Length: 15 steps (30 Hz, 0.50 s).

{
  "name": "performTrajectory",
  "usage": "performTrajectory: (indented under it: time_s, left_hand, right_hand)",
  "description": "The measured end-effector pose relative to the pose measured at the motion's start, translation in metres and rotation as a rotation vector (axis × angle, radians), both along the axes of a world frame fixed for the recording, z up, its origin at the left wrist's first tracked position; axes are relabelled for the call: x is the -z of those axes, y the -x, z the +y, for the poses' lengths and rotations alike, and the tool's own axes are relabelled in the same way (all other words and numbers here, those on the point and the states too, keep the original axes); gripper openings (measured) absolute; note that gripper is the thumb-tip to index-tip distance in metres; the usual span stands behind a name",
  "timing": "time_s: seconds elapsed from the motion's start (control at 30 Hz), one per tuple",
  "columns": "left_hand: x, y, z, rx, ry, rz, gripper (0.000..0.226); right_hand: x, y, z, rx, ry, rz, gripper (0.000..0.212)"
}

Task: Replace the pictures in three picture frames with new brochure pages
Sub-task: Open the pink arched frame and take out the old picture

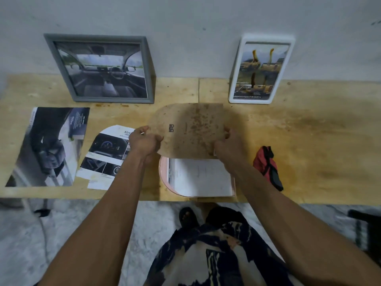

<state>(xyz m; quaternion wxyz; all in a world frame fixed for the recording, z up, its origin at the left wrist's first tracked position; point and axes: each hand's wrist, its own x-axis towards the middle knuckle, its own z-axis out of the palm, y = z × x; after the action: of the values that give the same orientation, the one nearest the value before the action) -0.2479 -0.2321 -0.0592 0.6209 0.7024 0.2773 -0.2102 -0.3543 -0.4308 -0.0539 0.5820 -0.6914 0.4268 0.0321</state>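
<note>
Plywood table [309, 131], grey wall [185, 27], marbled floor [82, 234]

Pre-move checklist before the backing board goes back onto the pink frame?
1. Both hands grip backing board: left hand, right hand: ok.
2. Board lifted off pink frame: ok.
3. White page lies in the frame: ok.
4. Page printed side down: cannot tell.
5. Page within the frame's outline: not ok, its right corner seems to overhang.
6. Red pouch apart from the frame: ok.
</note>
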Motion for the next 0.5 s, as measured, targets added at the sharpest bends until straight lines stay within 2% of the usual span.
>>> performTrajectory:
  time_s: [0.1, 0.2, 0.33, 0.5]
  left_hand:
    - [0.002, -0.023, -0.010, 0.125, -0.107, 0.014, 0.051]
    - [0.005, -0.045, -0.023, 0.150, -0.164, 0.009, 0.044]
    - [0.016, -0.070, -0.039, 0.127, -0.211, 0.036, 0.050]
    - [0.033, -0.090, -0.051, 0.110, -0.269, 0.065, 0.053]
  right_hand:
    - [0.004, -0.028, -0.014, 0.011, 0.042, 0.054, 0.059]
    - [0.009, -0.055, -0.026, -0.011, 0.069, 0.087, 0.059]
    - [0.016, -0.080, -0.042, -0.089, 0.103, 0.153, 0.046]
    - [0.026, -0.099, -0.051, -0.221, 0.249, 0.225, 0.045]
